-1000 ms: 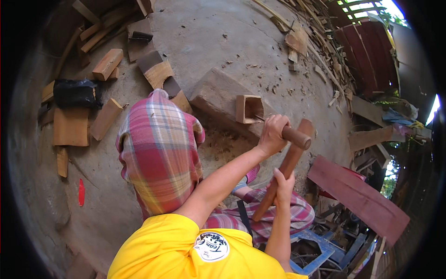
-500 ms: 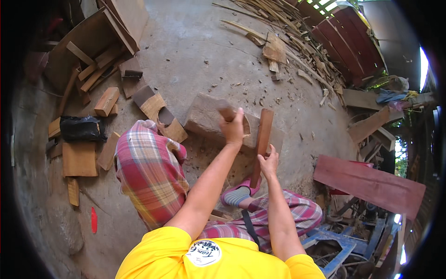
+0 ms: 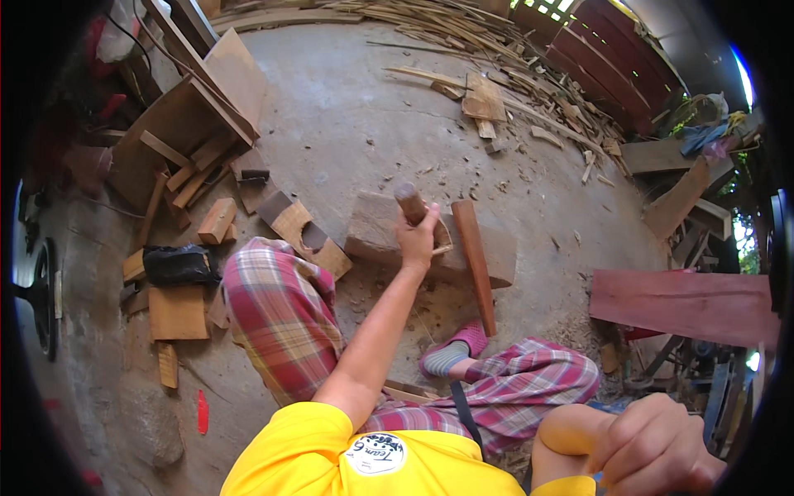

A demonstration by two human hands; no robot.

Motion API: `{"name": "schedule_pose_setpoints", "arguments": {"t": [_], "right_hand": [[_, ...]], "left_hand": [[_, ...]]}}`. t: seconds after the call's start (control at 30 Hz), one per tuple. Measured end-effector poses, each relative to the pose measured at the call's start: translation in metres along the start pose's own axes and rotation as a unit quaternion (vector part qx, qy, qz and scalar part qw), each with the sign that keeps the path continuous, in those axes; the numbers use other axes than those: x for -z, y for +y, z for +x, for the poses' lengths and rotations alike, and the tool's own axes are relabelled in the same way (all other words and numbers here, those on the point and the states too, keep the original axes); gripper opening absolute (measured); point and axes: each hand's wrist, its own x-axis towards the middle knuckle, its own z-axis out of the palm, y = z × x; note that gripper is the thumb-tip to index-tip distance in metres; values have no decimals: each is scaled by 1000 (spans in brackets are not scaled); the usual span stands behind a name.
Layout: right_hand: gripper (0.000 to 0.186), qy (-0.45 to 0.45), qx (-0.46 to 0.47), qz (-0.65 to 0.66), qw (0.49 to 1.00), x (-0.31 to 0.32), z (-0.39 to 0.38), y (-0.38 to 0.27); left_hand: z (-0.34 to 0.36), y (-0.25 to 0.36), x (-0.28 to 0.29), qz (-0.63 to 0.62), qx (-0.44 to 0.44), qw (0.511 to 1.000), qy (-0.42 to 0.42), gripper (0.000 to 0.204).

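Near the middle, my left hand (image 3: 416,240) is wrapped round a short brown wooden piece (image 3: 408,198) with a rounded end. A paler wooden edge shows beside its fingers; the piece's full shape is hidden. It is over a thick timber block (image 3: 372,223) lying on the ground. Against this block leans a narrow reddish-brown wooden slat (image 3: 473,260), untouched, its lower end by my pink-shod foot (image 3: 451,351). My right hand (image 3: 657,446) is raised at the lower right, large in view, with curled fingers. Whatever it may hold is hidden.
At the left lie a notched board (image 3: 291,221), several wood offcuts (image 3: 178,312) and a black-wrapped bundle (image 3: 176,263). Long wood strips (image 3: 529,99) are heaped at the far right. A wide reddish plank (image 3: 678,307) juts in from the right, above some machinery.
My right hand has let go of the slat and moved to the lower right, up towards the camera. The slat now leans alone. My left hand keeps its hold on the wooden piece.
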Motion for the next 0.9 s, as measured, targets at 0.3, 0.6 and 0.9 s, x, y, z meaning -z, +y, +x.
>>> {"name": "schedule_pose_setpoints", "arguments": {"t": [0.3,0.6,0.9], "right_hand": [[19,-150,-62,189,969,-1,14,-27],[27,-157,-40,133,978,14,-5,-43],[34,-167,-31,132,977,34,-5,-44]], "left_hand": [[-27,3,6,92,-23,995,-39,25],[-37,5,27,192,-23,981,-25,33],[-44,1,40,237,-89,965,-67,31]]}}
